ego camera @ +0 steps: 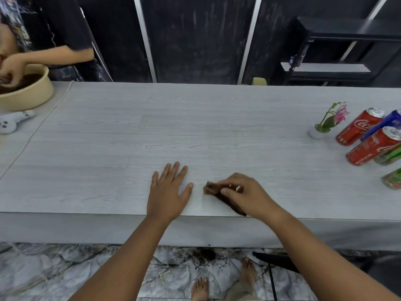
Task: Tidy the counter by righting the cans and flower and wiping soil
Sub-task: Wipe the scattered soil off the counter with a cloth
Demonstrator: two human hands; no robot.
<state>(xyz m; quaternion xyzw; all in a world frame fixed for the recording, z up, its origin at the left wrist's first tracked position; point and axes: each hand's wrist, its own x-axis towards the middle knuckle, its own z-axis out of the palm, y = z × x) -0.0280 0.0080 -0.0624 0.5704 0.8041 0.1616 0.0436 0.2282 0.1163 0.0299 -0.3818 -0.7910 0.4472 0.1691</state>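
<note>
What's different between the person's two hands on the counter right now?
The left hand lies flat with straight, spread fingers; the right hand has its fingers curled. The left hand holds nothing, while the right hand grips a dark brown cloth. Both are on the grey counter, near its front edge.

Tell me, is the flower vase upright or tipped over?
Upright: the flower vase stands on its base, stem rising above it.
</note>
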